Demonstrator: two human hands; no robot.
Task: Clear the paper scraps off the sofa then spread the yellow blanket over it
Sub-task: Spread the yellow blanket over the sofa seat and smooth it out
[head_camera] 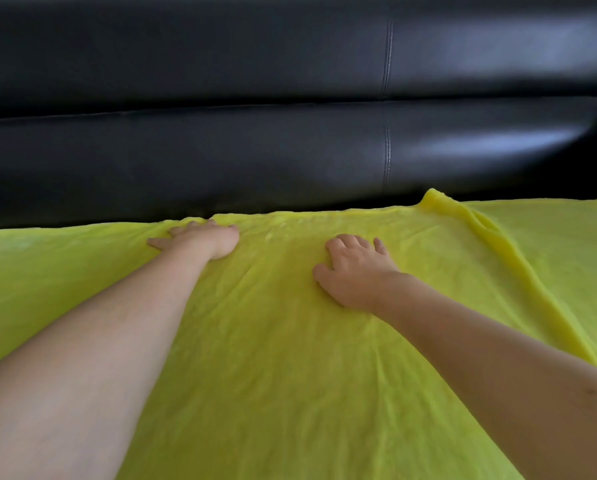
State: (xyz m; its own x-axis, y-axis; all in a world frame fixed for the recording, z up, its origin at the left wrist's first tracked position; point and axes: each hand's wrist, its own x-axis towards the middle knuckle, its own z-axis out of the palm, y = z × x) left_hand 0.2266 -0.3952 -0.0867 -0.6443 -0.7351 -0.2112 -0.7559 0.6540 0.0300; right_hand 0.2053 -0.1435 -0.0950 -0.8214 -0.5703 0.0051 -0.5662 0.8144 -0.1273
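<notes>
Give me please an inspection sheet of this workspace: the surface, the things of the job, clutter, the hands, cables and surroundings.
Surface: black leather sofa; only its backrest shows, the seat is covered.
Job's things: yellow fleece blanket spread over the seat, its far edge at the backrest; one raised fold at the right is not yet flat. Paper scraps: nothing seen.
Clutter: nothing seen.
Hands: left hand flat, palm down, at the blanket's far edge; right hand presses on the blanket with fingers bent, no closed grip.
Cables: nothing seen.
Surroundings: a pale sliver at the right edge, too small to tell.
</notes>
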